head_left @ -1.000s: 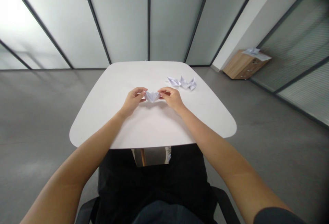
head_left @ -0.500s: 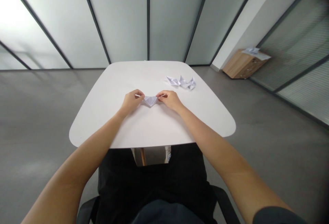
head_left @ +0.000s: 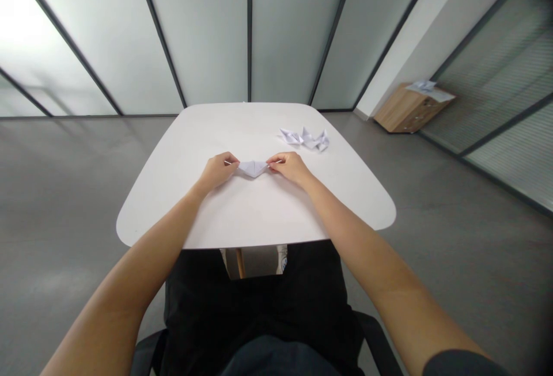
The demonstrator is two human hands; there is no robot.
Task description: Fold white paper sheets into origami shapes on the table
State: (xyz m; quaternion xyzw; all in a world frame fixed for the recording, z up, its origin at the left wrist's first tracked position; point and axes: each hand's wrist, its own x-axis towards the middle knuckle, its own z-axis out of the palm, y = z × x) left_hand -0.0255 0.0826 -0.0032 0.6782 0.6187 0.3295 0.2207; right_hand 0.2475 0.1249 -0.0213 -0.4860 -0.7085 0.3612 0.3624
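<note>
A small folded white paper piece [head_left: 253, 168] lies on the white table [head_left: 259, 215], stretched between my hands. My left hand [head_left: 219, 170] pinches its left tip with closed fingers. My right hand [head_left: 289, 167] pinches its right tip the same way. The paper has a downward-pointing triangular shape and sits low against the tabletop.
Several finished folded white paper shapes [head_left: 306, 137] sit on the table at the back right. A wooden cabinet [head_left: 410, 108] with papers on top stands by the wall at the right. Glass partitions run behind the table.
The paper piece has come down from slightly raised to flat against the table, and both hands have pulled its tips a little further apart.
</note>
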